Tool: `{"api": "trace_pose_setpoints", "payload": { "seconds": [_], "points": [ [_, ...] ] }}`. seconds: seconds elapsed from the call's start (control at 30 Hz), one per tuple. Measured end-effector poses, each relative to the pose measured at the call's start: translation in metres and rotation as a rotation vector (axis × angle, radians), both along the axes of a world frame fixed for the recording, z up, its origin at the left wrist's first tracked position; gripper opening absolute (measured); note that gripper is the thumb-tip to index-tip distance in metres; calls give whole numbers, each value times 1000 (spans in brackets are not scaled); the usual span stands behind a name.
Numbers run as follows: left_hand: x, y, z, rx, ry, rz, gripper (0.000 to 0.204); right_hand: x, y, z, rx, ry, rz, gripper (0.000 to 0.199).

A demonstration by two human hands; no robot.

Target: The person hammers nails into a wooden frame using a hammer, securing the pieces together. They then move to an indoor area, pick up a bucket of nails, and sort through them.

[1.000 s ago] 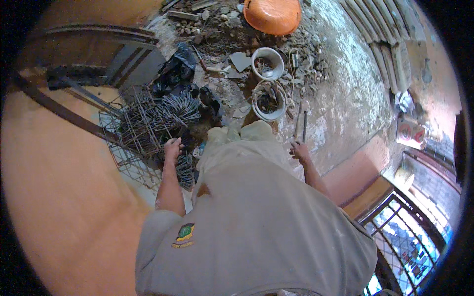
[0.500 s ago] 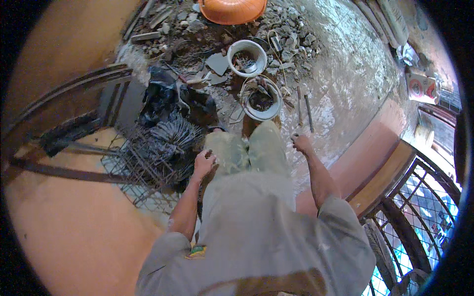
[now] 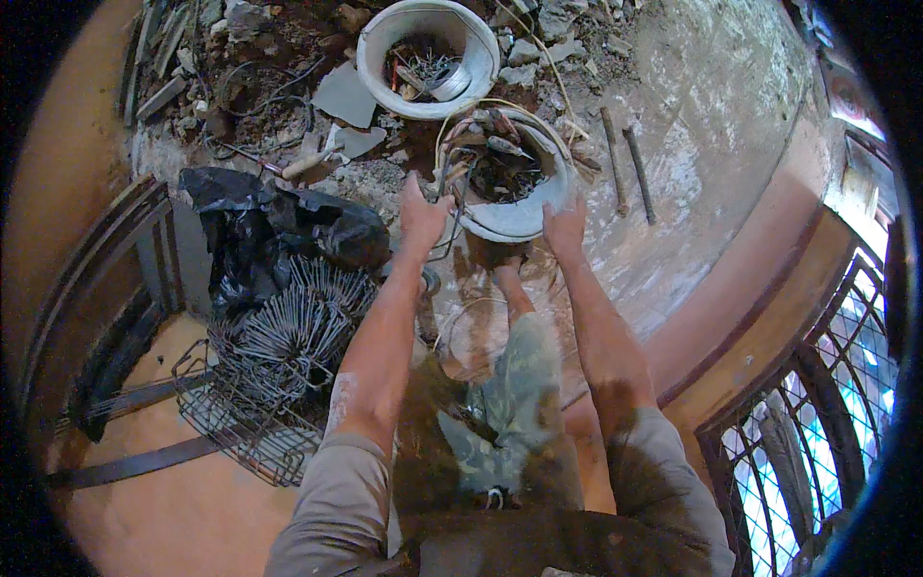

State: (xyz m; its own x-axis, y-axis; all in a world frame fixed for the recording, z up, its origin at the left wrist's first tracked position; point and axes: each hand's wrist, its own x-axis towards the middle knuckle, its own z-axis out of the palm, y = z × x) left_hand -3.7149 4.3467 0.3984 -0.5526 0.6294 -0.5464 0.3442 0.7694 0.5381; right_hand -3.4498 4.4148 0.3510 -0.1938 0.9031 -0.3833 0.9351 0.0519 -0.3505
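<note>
The nearer white bucket stands in front of me, holding tools and thin metal bits. My right hand grips its right side, thumb at the rim. Left of the bucket, my left hand has thumb and forefinger spread; its other fingers are mostly hidden. The left thumb is close to a bent metal rod beside the bucket; contact is unclear. Just beyond stands another white bucket with thin metal pieces and a pale roll inside.
A heap of bent wire stirrups and a black plastic bag lie on the left. A wooden-handled hammer rests by the rubble. Two metal rods lie right of the bucket. A metal grille borders the right.
Both hands have moved forward from beside my thighs to the nearer bucket. The right now grips its side. My view has shifted closer to the buckets, and the orange container has left the frame.
</note>
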Motion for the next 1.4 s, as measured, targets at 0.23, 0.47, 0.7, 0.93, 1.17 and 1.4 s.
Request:
{"api": "trace_pose_setpoints", "payload": {
  "seconds": [0.23, 0.47, 0.7, 0.93, 1.17, 1.4],
  "points": [
    [24, -12, -1, -130, -249, 109, 82, -60, 69, -1, 105, 165, 223, 62],
    [43, -31, -2, 11, -201, 96, 74, -50, 95, 10, -14, 242, 410, 52],
    [41, -30, -8, 78, -358, 46, 56, -98, 77, 41, 125, 389, 100, 44],
    [17, -18, -18, 94, -408, 445, 40, -173, 38, 43, -55, 475, 274, 52],
    [-55, 19, -109, 489, -481, 578, 52, -220, 33, 22, -489, 354, -69, 65],
    [-100, 91, -85, 377, -629, 891, 29, -229, 134, 56, 225, 445, 117, 68]
  ]
}}
